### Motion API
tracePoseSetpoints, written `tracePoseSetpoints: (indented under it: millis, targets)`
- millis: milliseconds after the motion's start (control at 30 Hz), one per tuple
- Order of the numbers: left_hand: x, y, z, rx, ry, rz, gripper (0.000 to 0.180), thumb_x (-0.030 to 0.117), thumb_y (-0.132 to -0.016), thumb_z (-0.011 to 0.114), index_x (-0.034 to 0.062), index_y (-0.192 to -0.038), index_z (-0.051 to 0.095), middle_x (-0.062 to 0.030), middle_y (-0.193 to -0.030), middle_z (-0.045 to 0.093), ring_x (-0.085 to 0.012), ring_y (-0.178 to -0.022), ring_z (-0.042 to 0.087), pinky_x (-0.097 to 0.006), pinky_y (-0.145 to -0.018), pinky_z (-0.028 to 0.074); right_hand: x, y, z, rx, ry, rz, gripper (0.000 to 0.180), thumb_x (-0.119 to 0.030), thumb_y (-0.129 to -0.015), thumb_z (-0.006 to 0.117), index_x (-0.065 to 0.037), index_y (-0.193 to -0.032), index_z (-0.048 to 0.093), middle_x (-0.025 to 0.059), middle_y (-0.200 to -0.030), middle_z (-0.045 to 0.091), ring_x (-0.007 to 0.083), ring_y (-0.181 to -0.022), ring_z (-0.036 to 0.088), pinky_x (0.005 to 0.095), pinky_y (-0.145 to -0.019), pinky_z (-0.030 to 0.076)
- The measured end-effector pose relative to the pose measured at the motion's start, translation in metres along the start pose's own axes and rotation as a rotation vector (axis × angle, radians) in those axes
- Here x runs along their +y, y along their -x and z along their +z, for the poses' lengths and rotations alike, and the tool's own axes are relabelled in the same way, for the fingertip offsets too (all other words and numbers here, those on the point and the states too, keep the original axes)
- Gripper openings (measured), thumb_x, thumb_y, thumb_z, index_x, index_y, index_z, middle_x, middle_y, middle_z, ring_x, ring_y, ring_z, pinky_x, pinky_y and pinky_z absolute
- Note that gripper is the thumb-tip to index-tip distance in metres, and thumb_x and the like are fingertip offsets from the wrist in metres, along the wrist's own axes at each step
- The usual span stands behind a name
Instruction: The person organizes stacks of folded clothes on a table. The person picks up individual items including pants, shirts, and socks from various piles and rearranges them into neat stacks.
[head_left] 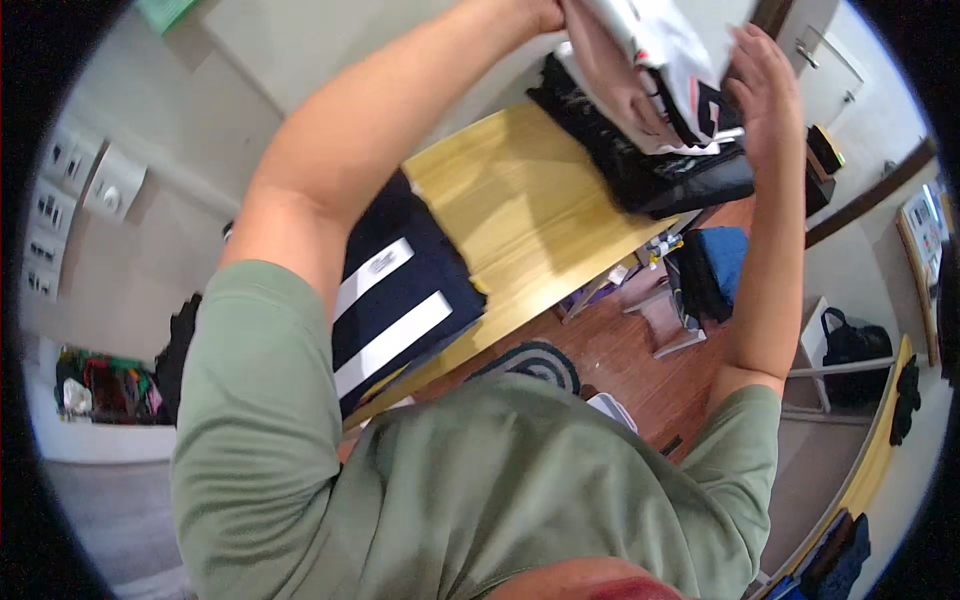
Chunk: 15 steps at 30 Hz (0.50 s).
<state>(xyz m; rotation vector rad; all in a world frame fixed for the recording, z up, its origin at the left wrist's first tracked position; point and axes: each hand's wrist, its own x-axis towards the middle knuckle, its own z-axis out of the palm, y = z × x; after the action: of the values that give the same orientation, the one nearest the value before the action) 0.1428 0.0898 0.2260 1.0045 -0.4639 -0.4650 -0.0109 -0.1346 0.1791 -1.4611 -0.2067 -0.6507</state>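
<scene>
A white and pale pink folded garment with black and red print is raised at the top of the view, over a stack of black folded clothes. My left hand meets the garment's upper left side; the top edge of the picture cuts off its fingers. Beside the garment's right edge is my right hand, its fingers extended and slightly blurred. Whether that hand touches the cloth is hard to make out. Dark navy folded clothing with white stripes lies at the table's left end, partly behind my left arm.
Both stacks rest on a light wooden table. Below it are a wooden floor, an oval striped rug and a blue cloth pile. A black bag sits on a white rack to the right. Switch plates line the left wall.
</scene>
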Motion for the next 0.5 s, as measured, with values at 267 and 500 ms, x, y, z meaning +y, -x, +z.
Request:
tracePoseSetpoints:
  millis: [267, 500]
  targets:
    - [0.144, 0.222, -0.029, -0.182, -0.167, 0.118, 0.028, 0.019, -0.099, 0.049, -0.0032, -0.110, 0.063, -0.0176, -0.097, 0.073, -0.0270, -0.087, 0.072, -0.045, -0.085, 0.060, 0.013, -0.007, 0.147, -0.478, -0.619, 0.372, 0.060, -0.050, -0.087, 0.071, -0.003, -0.124, 0.062, 0.0138, -0.116, 0.069, 0.0269, -0.106, 0.067, 0.0439, -0.095, 0.053]
    - [0.174, 0.445, -0.084, 0.131, -0.326, 0.209, 0.029, 0.019, -0.100, 0.052, -0.0008, -0.117, 0.063, -0.0173, -0.104, 0.072, -0.0270, -0.089, 0.072, -0.043, -0.081, 0.062, -0.057, 0.115, 0.294, -0.619, -0.580, 0.187, 0.046, -0.024, -0.091, 0.067, 0.007, -0.124, 0.060, 0.0171, -0.105, 0.070, 0.0183, -0.098, 0.068, 0.0367, -0.084, 0.058]
